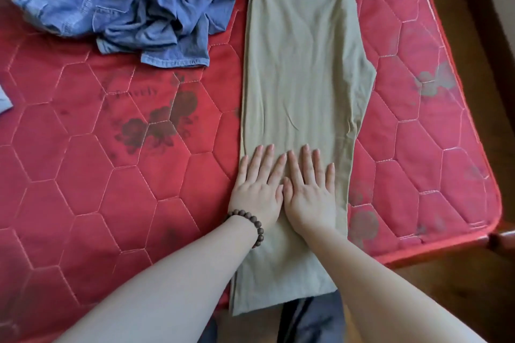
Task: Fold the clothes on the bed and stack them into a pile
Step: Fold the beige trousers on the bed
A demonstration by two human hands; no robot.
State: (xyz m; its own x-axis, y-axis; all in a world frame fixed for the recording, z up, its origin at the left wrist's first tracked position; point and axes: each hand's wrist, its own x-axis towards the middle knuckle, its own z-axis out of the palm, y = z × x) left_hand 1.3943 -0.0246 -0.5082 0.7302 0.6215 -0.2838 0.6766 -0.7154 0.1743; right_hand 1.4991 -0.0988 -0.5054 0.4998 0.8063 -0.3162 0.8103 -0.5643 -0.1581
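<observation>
Tan pants [303, 78] lie long and flat on red bed [97, 175], centre toward 12 o'clock. Left hand [257, 192] and right hand [312, 195] spread flat, side by side, pressing pants. Blue clothes heap [131, 5] at 10 o'clock not folded. No pile yet. Job looks barely begun.

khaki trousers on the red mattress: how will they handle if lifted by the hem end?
Long khaki cotton trousers: likely floppy, since soft wrinkles show. Probably light and would drape or unfold, with both flat hands, left hand and right hand, pressing them smooth.
</observation>
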